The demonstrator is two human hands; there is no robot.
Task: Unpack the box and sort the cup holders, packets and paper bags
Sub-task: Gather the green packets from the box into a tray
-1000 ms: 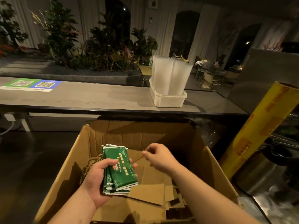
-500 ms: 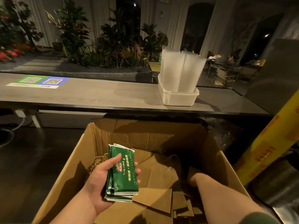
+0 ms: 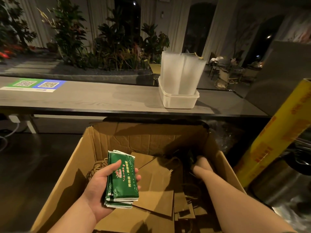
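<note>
An open cardboard box [image 3: 70, 167] stands in front of me below the counter. My left hand [image 3: 99, 187] holds a stack of green packets [image 3: 122, 179] above the box's left half. Flat brown paper bags [image 3: 158, 190] with twine handles lie inside the box. My right hand [image 3: 200, 163] reaches deep into the dark far right corner of the box, and its fingers are hidden in the shadow there. What it touches cannot be made out.
A grey counter [image 3: 94, 100] runs across behind the box. On it stands a white tub [image 3: 178, 100] full of upright translucent cup holders [image 3: 181, 73]. A yellow roll of wrap [image 3: 276, 137] leans at the right above a metal pot [image 3: 284, 182]. QR code stickers [image 3: 37, 84] lie far left.
My right hand has left the spot beside the packets and gone down into the box's far right corner. My left hand keeps the green packets. The camera has moved closer.
</note>
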